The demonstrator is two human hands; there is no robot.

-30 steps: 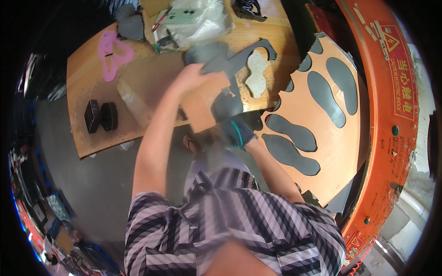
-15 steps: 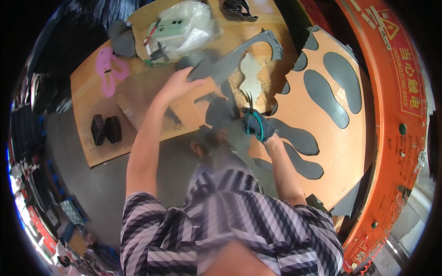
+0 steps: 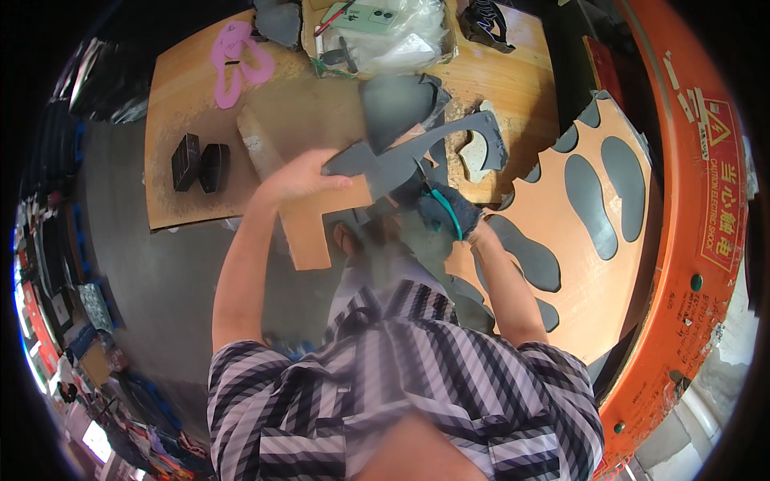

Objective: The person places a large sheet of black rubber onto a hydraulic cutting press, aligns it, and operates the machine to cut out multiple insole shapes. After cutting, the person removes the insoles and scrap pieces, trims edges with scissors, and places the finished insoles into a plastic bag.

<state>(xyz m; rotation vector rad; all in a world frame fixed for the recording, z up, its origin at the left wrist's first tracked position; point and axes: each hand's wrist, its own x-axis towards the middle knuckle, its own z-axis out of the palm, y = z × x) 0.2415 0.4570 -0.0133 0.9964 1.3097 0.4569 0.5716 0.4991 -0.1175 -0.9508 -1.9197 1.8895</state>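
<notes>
My bare left hand [image 3: 303, 178] grips a sheet scrap, thumb on top. One part of the scrap [image 3: 309, 240] is tan, and a dark grey, hooked part [image 3: 385, 168] stretches right over the table. My right hand [image 3: 441, 215], in a dark glove, is closed around scissors [image 3: 447, 210] with teal handles. Their blades point up and left and meet the lower edge of the dark grey part; whether they bite into it I cannot tell. Beyond the scrap's hooked end lies a pale wavy-edged piece [image 3: 475, 154].
At right a tan sheet [image 3: 553, 200] bears dark sole shapes, beside an orange machine frame [image 3: 682, 264]. On the wooden table [image 3: 180, 96] are pink sole-shaped pieces [image 3: 233, 60], two black blocks [image 3: 186, 163], a box with a plastic bag [image 3: 409, 40] and a black metal form [image 3: 485, 24].
My left hand has come lower with the scrap, whose hooked part now lies across the scissor tips. The blades have tilted leftward. My view of the table has shifted.
</notes>
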